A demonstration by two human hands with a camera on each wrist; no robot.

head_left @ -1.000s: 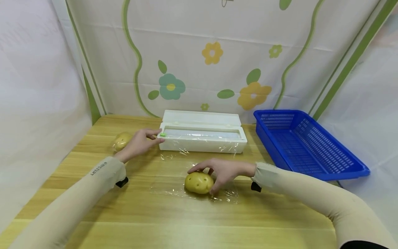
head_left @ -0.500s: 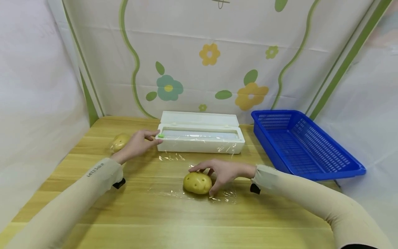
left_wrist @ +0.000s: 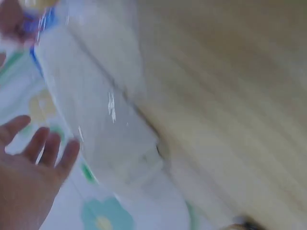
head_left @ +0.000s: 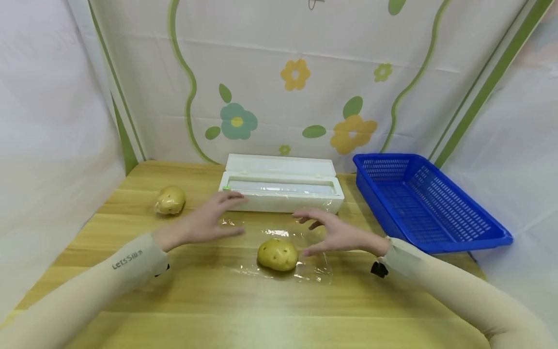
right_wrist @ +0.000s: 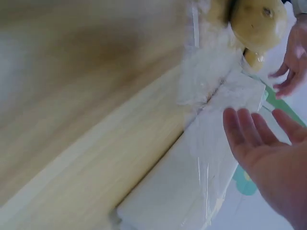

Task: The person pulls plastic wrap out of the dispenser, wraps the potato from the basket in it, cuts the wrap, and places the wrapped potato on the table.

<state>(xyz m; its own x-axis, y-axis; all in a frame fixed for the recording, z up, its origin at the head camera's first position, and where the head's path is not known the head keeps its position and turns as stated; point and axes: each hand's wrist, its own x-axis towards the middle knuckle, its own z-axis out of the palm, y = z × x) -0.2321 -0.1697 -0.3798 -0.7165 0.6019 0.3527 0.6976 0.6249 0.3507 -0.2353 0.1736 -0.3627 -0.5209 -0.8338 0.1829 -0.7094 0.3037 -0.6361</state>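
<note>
A potato (head_left: 277, 255) lies on a sheet of clear cling film (head_left: 244, 265) in the middle of the table. The film stretches from a white cling film box (head_left: 283, 201) with its lid up and a green slider at its left end. My left hand (head_left: 205, 220) hovers left of the potato, in front of the box, fingers spread and holding nothing. To the right of the potato, my right hand (head_left: 337, 232) is held over the film, apart from the potato, its fingers loosely bent around nothing. Both hands also look unoccupied in the wrist views.
A second potato (head_left: 170, 200), which looks wrapped in film, sits at the back left of the wooden table (head_left: 244, 320). At the right stands a blue plastic basket (head_left: 392, 213) with perforated walls. A patterned cloth (head_left: 270, 97) hangs behind the box.
My left hand has left the box's slider end and come forward and right. My right hand has let go of the potato and drawn back to the right. The potato stays put.
</note>
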